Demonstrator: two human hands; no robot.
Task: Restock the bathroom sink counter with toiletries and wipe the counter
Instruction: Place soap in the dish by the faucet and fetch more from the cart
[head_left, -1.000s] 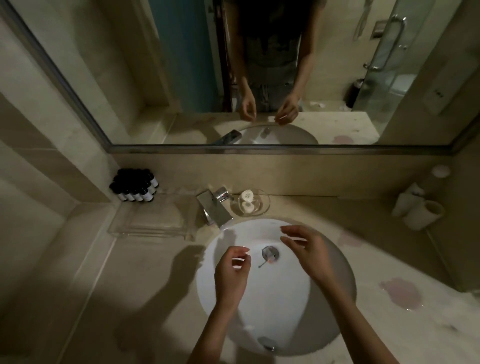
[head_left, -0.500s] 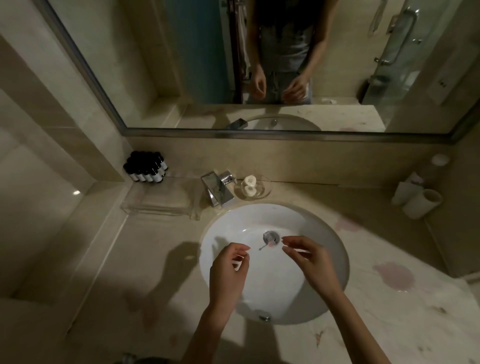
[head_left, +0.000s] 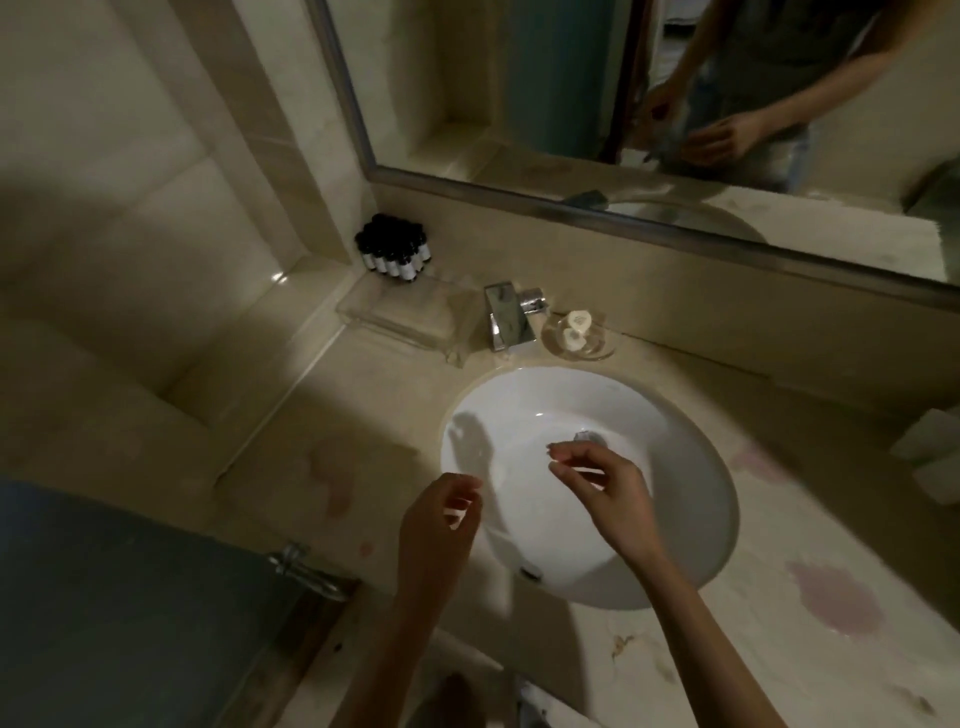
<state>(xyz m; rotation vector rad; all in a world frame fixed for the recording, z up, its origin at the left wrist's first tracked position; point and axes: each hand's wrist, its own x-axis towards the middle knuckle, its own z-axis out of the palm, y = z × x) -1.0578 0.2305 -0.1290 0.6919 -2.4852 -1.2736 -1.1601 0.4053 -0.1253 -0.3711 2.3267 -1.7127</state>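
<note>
Both of my hands hover over the white sink basin (head_left: 524, 400). My left hand (head_left: 441, 525) is above the basin's left rim, fingers loosely curled, and nothing shows in it. My right hand (head_left: 608, 488) hangs over the middle of the bowl just in front of the drain (head_left: 589, 436), thumb and fingers slightly apart, also holding nothing visible. Several small black toiletry bottles (head_left: 392, 249) stand clustered in the back left corner of the beige counter (head_left: 363, 415). A clear tray (head_left: 410, 317) lies in front of them.
A chrome faucet (head_left: 506, 317) stands behind the basin, with a glass dish (head_left: 597, 348) holding two round soaps beside it. Pink stains (head_left: 836, 597) mark the counter at right. White items (head_left: 935, 452) sit at the right edge. A door handle (head_left: 306, 571) is at lower left.
The view has swung left and tilted, bringing a door into sight at lower left. My hands stay over the basin; the left one has drifted toward its left rim.
</note>
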